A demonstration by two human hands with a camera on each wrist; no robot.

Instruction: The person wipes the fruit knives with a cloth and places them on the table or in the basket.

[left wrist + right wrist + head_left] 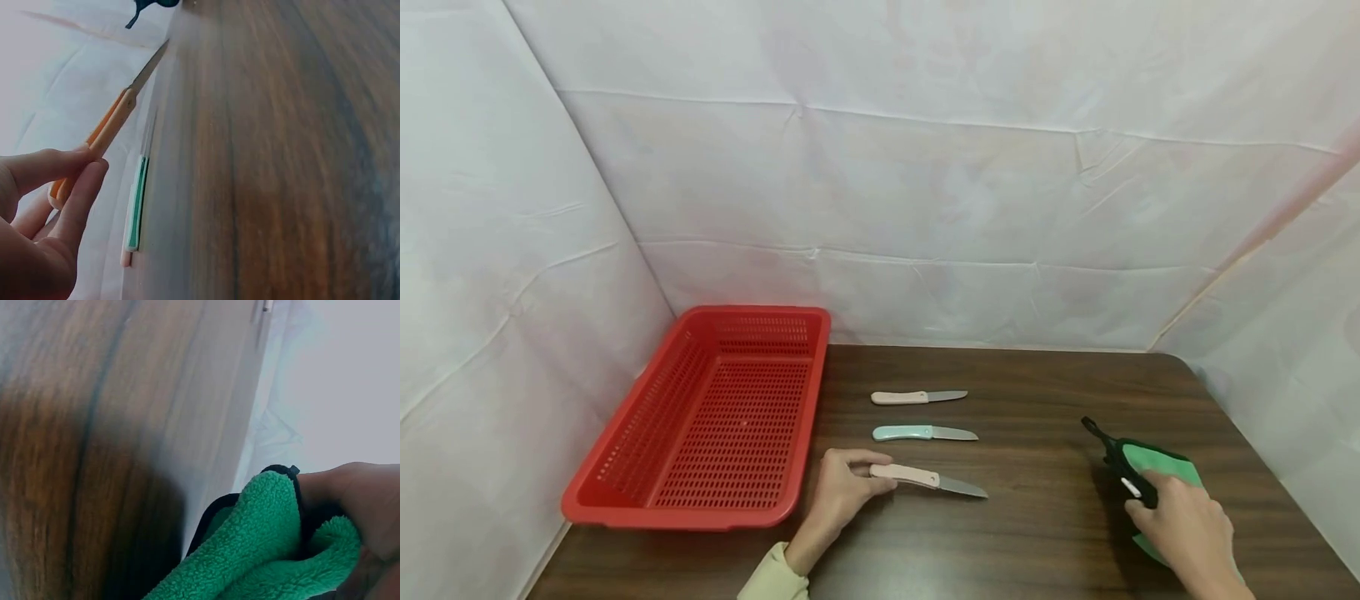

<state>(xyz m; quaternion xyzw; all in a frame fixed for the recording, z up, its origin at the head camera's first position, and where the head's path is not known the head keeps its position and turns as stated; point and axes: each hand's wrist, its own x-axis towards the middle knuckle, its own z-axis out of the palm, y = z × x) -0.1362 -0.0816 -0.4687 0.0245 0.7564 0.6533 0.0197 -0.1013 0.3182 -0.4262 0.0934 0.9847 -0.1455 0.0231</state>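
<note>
My left hand (841, 493) pinches a folding knife (913, 476) by the butt of its pale pink handle. The blade is out and points right; in the left wrist view the knife tilts above the wooden table. Beyond it lie a light blue-handled folding knife (904, 432) and, farther back, a second pale pink one (899, 398), both unfolded with blades to the right. On the right side, my right hand (1193, 523) grips a fluffy green cloth (256, 531) with black edging. A black hanging loop (1096, 428) sticks out from the cloth toward the back left.
A red slotted plastic basket (820, 367) stands at the left, close beside my left hand. The dark wooden table (1022, 533) ends at the back against a white sheet (925, 192). More white sheeting hangs along both sides.
</note>
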